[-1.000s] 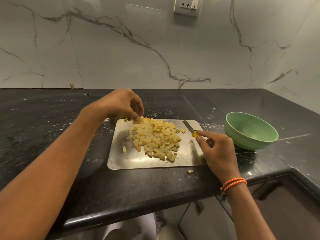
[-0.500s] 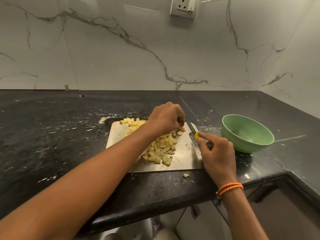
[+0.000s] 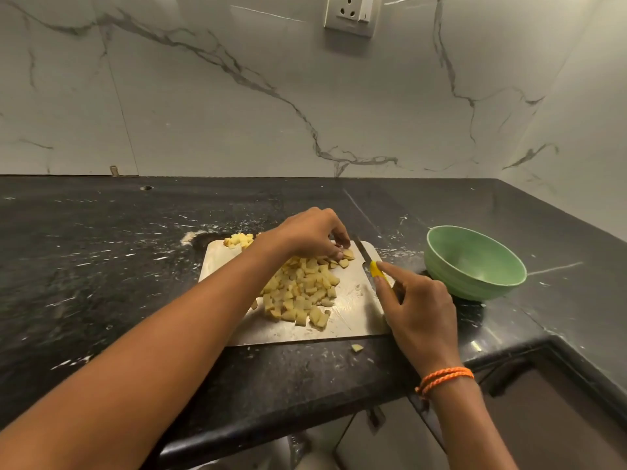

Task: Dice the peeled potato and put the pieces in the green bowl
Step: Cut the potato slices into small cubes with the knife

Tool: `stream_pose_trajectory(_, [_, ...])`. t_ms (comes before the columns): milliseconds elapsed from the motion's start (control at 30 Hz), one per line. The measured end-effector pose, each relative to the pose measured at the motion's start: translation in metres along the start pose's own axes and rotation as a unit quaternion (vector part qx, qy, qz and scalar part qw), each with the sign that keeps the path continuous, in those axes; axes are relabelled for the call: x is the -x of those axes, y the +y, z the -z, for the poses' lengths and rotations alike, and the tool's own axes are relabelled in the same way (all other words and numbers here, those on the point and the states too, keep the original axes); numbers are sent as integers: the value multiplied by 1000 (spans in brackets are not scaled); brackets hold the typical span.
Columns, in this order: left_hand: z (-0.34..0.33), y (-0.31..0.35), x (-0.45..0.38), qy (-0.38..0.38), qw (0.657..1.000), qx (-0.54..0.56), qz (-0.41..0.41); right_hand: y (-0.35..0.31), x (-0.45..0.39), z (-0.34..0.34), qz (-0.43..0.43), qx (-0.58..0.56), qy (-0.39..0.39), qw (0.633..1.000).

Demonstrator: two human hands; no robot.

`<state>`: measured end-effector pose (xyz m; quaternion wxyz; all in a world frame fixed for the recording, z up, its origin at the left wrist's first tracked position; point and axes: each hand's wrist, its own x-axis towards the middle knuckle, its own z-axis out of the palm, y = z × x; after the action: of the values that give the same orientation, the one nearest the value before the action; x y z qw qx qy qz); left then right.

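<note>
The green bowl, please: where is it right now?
In the head view, the green bowl sits on the counter, right of the board, beyond the right hand.

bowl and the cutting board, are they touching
Apart. The head view shows a strip of dark counter between the board and the green bowl.

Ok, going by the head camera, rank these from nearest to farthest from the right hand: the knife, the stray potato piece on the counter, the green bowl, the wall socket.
1. The knife: in the right hand itself, blade over the steel board.
2. The stray potato piece: on the counter just left of the wrist.
3. The green bowl: to the hand's right, empty.
4. The wall socket: up on the marble wall, farthest.
</note>
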<state>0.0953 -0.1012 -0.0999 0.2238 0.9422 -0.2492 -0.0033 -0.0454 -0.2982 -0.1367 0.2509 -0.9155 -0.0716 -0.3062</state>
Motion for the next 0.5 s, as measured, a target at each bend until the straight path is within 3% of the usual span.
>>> stream_pose_trajectory(500, [2, -14, -8, -25, 996, 87, 5, 9, 6, 24, 44, 43, -18, 998])
